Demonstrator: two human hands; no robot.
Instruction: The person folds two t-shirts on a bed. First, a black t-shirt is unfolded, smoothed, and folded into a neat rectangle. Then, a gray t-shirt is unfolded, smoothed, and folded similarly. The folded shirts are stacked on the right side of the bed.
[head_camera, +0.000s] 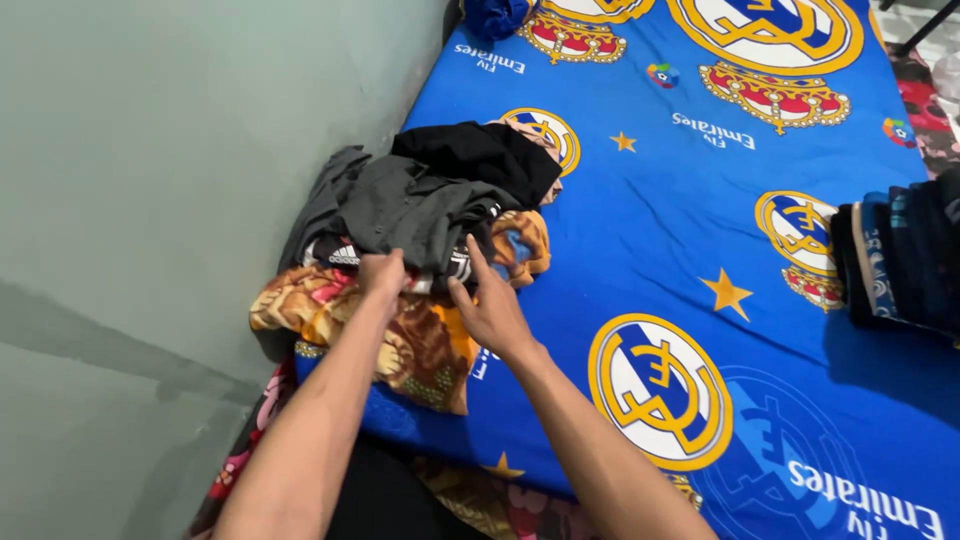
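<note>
Loose heap of clothes at bed edge: left hand (382, 272) closed on grey crumpled cotton shirt (410, 210); right hand (490, 308) open, fingers on orange floral cloth (420, 345). Risk: tugging topples heap off blue patterned bedsheet (650, 230).

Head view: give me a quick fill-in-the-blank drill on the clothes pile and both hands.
1. Both hands reach into the clothes pile, which lies beside the ____.
2. The bed sheet under the pile is mostly ____.
3. The left hand grips the edge of a ____ garment.
4. The right hand rests on a patterned ____ cloth.

Missing words: wall; blue; grey; orange
</note>
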